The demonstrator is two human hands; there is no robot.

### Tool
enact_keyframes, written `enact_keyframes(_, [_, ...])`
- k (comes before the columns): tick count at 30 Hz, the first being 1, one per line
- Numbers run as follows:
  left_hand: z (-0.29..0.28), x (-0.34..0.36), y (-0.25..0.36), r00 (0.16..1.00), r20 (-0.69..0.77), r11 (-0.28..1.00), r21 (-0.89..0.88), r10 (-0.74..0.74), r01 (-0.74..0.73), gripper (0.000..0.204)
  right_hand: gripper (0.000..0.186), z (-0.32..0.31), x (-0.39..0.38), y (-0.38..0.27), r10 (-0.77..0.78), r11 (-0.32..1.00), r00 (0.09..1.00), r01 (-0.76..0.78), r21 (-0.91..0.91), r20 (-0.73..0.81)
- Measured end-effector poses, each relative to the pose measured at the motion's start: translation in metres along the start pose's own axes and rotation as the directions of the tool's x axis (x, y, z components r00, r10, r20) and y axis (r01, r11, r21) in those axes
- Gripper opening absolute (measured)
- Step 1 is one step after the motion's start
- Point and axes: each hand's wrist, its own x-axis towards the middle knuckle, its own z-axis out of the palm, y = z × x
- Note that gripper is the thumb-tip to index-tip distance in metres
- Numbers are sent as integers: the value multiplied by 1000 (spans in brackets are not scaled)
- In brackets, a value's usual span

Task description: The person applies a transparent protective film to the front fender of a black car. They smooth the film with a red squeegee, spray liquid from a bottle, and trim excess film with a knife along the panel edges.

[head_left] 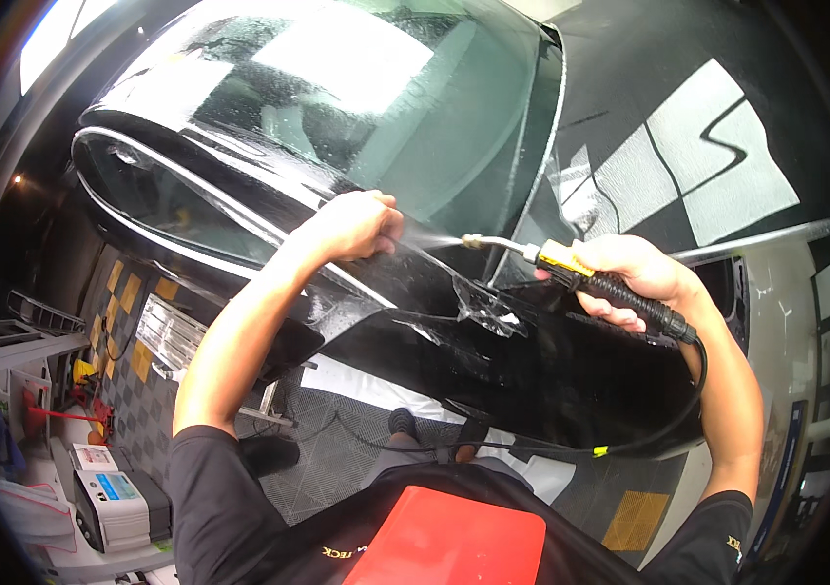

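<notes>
My right hand is wrapped round a spray gun with a yellow and black body, a ribbed black grip and a thin metal nozzle. A fine mist leaves the nozzle leftward, toward my left hand. That hand is closed in a pinch over the pillar beside the windshield, apparently on the edge of a wet clear film. The film lies wrinkled and partly loose over the black car's front fender, below both hands. My left fingertips are partly hidden.
A black hose runs from the gun and loops low across my front. The car's hood spreads to the right, the side window to the left. A step platform and a grey-white machine stand at left.
</notes>
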Motion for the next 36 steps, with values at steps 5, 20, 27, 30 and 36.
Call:
enact_keyframes(5, [-54, -33, -62, 995, -17, 994, 45, -102, 102, 28, 59, 3, 28, -26, -9, 1000, 1000, 10, -10, 19])
enact_keyframes(20, [-210, -104, -242, 962, -70, 956, 114, -265, 271, 24, 71, 51, 212, -200, -132, 980, 934, 73, 185, 333])
enact_keyframes(27, [-168, -87, -229, 997, -25, 997, -33, 69, -70, 23, 72, 63, 209, -221, -28, 999, 938, 32, -5, 345])
enact_keyframes(30, [-181, -94, -251, 999, -44, 1000, 3, -2, 2, 30, 68, 57, 274, -266, -97, 995, 923, 96, 22, 372])
enact_keyframes(36, [-267, -138, -361, 932, -148, 910, 213, -329, 355, 56, 69, 101, 364, -332, -168, 979, 805, 204, 2, 569])
